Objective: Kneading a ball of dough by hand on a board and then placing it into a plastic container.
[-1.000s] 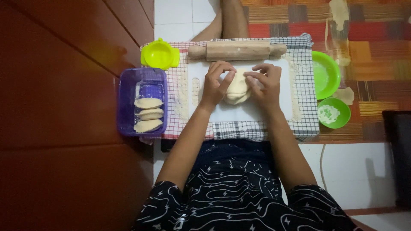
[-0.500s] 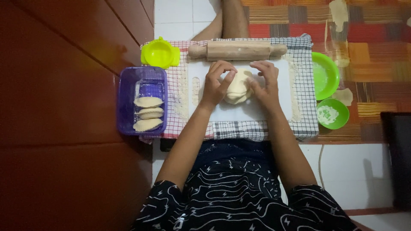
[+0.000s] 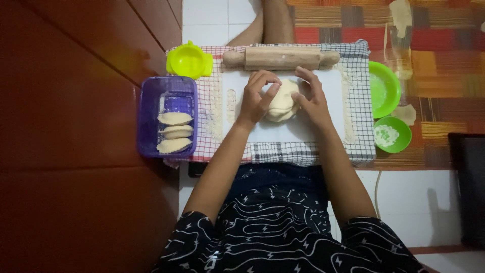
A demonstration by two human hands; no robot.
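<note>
Three filled pastries point(image 3: 174, 132) beside dough point(image 3: 282, 103)

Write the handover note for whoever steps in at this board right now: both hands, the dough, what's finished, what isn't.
Left hand: on the left side of the dough lump, fingers curled over it.
Right hand: on its right side, fingers spread.
Dough sits on the white board, on a checked cloth.
Rolling pin lies across the far edge, untouched.
Done: three folded pastries in the purple tub.
Left: the lump is not rolled out; yellow-green press sits unused beside the tub.
</note>
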